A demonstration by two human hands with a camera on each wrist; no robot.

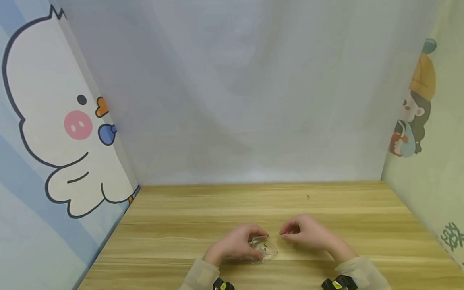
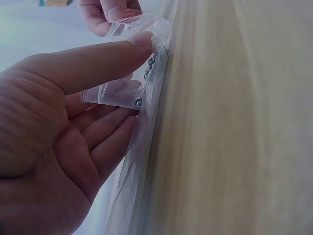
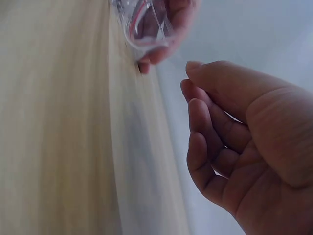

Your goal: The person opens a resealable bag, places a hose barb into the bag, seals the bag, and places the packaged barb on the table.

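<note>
Clear plastic, a small zip bag (image 1: pixel 264 249) lies on the wooden table (image 1: pixel 188 225) near its front edge, with small dark metal bits inside, too small to count; the left hand (image 1: pixel 235 245) pinches the bag, thumb (image 2: pixel 98 61) on top at the seal strip and fingers beneath; the right hand (image 1: pixel 308 234) sits just beside the bag's mouth, fingers loosely curled and holding nothing. The step in hand looks like working at the bag's seal; the next move would call for the right hand to take the free lip while the left steadies it. One bag, two hands; cartoon panels stand at either side.
</note>
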